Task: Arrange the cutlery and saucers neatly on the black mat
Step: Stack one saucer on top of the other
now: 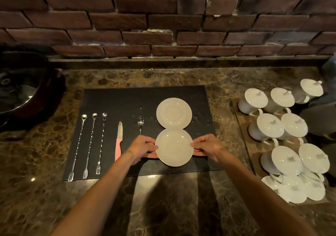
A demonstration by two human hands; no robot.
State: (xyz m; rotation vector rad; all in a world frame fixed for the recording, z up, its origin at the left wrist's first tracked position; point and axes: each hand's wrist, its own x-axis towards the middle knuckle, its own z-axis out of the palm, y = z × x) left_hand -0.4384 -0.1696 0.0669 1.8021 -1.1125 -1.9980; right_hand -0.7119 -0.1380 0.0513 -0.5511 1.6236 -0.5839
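A black mat (112,101) lies on the marble counter. Two white saucers sit on it, the far saucer (174,113) touching the near saucer (174,147). My left hand (143,147) grips the near saucer's left rim and my right hand (207,146) grips its right rim. On the mat's left side lie three long bar spoons with fork ends (91,144), side by side. A pink-handled knife (119,141) lies to their right. A teaspoon (140,123) lies beyond my left hand, its handle partly hidden.
Several white lidded cups (283,135) crowd a tray at the right of the counter. A dark round bowl (21,93) stands at the far left. A brick wall (163,21) closes the back. Bare marble counter (163,199) runs along the front.
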